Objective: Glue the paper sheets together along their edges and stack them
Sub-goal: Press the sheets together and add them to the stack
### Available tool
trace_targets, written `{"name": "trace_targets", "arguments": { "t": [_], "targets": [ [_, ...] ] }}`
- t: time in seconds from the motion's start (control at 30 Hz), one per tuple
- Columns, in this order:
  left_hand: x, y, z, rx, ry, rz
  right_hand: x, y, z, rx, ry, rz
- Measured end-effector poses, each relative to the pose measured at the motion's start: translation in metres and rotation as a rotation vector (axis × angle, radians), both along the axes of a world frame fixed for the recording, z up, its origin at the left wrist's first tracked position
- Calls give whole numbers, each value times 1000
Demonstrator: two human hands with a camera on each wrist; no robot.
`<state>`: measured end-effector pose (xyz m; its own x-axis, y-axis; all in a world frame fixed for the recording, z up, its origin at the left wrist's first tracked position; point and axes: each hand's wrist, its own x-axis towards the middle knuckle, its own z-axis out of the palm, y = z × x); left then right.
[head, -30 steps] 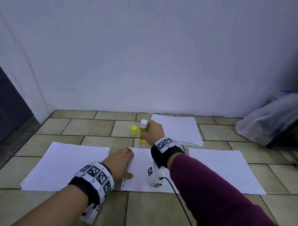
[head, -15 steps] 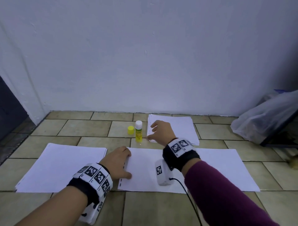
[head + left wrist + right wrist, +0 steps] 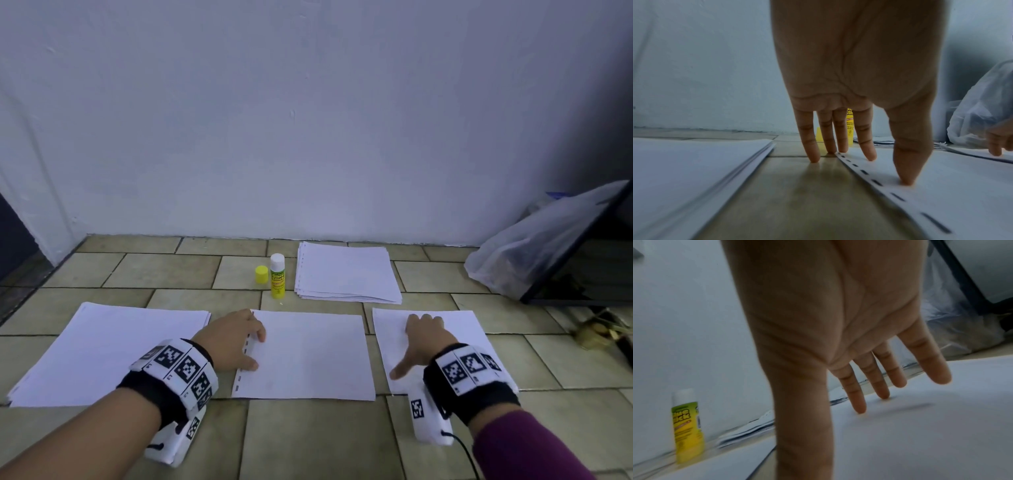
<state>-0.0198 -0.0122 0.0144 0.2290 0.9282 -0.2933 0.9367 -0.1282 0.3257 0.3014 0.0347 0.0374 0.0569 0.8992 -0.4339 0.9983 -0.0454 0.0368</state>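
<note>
Three lots of white paper lie in a row on the tiled floor: a left stack (image 3: 106, 349), a middle sheet (image 3: 308, 356) with a punched left edge, and a right sheet (image 3: 459, 329). My left hand (image 3: 236, 339) presses straight fingers on the middle sheet's punched edge (image 3: 863, 172). My right hand (image 3: 421, 339) lies open with its fingertips (image 3: 860, 408) touching the right sheet (image 3: 920, 434). An uncapped yellow glue stick (image 3: 277, 275) stands behind the row, its yellow cap (image 3: 261, 274) beside it.
A further paper stack (image 3: 346, 272) lies near the white wall behind the glue stick. A clear plastic bag (image 3: 534, 253) and a dark slanted frame (image 3: 579, 253) stand at the right. A dark doorway is at the far left.
My right hand has let go of the glue stick, left it standing, and moved right and nearer onto the right sheet. The left hand stays on the middle sheet's edge.
</note>
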Motion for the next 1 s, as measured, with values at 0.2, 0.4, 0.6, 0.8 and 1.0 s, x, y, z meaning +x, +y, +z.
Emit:
{"name": "trace_targets", "arguments": {
  "t": [0.2,0.4,0.6,0.8,1.0],
  "targets": [
    [4,-6,-3,49,-63,32,8,-7,2,37,141,-7],
    [2,-6,-4,70,-57,17,15,-5,16,158,178,-8],
    [6,-10,-4,28,55,-19,-2,-5,40,352,87,-15],
    [12,-13,-3,71,60,-15,-83,-40,45,355,268,202],
    [8,-16,-8,94,52,14,-146,-53,3,193,345,393]
  ]
}}
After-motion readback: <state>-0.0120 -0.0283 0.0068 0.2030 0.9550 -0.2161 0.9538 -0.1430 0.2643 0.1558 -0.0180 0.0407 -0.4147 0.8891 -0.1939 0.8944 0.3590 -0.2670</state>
